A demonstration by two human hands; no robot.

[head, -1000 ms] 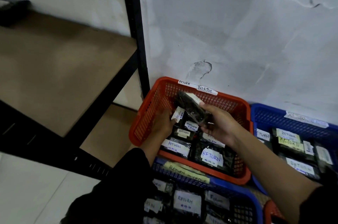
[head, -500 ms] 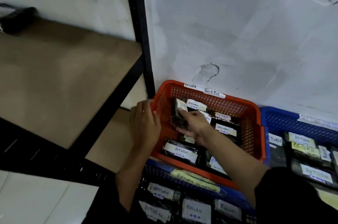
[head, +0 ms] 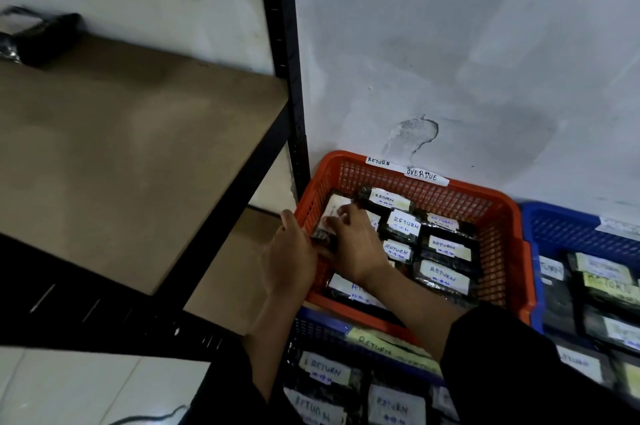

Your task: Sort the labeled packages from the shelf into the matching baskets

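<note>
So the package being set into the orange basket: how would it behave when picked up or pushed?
The package, pinched by the right hand in the orange basket, is probably light, since fingertips alone manage it. Its glossy dark wrap looks slippery, so it would likely slide rather than roll, being flat. Stiffness is hard to judge, though neighbouring packs keep a blocky shape.

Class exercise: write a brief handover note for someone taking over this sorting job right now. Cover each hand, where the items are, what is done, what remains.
Right hand: fingers on a dark package at the orange basket's left end.
Left hand: on that basket's left rim.
Done: several RETURN-labeled packages lie in the orange basket.
Left: release this package; a dark item sits on the shelf, its label unreadable.
</note>
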